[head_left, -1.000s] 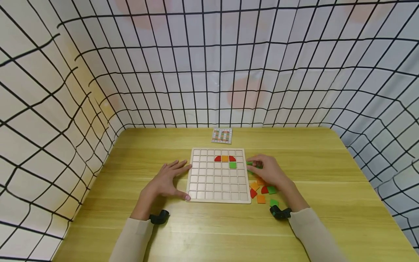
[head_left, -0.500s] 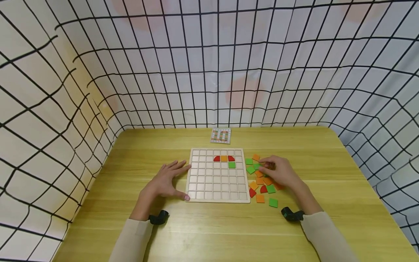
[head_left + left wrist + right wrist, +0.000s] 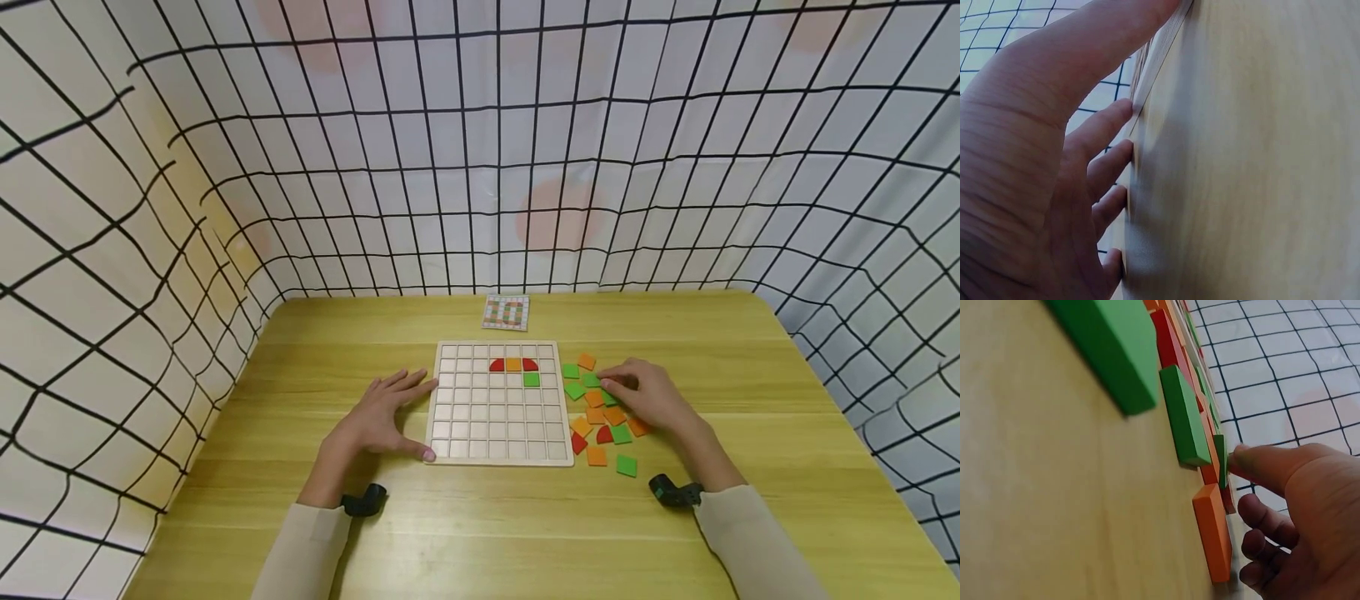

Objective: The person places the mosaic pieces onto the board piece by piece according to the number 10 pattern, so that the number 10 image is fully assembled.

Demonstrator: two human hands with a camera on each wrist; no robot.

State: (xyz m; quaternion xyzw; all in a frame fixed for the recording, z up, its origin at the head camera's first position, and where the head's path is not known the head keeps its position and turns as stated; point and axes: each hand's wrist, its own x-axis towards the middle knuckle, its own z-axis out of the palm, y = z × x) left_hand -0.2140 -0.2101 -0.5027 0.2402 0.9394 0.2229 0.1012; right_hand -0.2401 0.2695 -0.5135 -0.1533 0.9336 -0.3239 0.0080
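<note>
In the head view a pale wooden grid board (image 3: 480, 417) lies on the table. Near its top right it bears an orange square (image 3: 513, 364) between two red rounded tiles (image 3: 497, 365), with a green square (image 3: 531, 380) below. My left hand (image 3: 378, 419) rests at the board's left edge, fingers spread, thumb at the near corner. My right hand (image 3: 651, 398) is over the loose tiles right of the board, thumb and forefinger close together by a green tile (image 3: 591, 380). In the right wrist view the thumb (image 3: 1266, 465) reaches a green tile (image 3: 1220, 459); whether it is pinched is hidden.
Loose orange tiles (image 3: 596, 456), green tiles (image 3: 626, 466) and red tiles (image 3: 578, 443) lie scattered along the board's right side. A small patterned card (image 3: 506, 312) lies behind the board. A white curtain with black grid lines (image 3: 480, 192) encloses the table (image 3: 480, 533).
My right hand has drawn back to the right from the board's edge, uncovering several green and orange tiles, then stays over the pile. My left hand has stayed on the board's edge.
</note>
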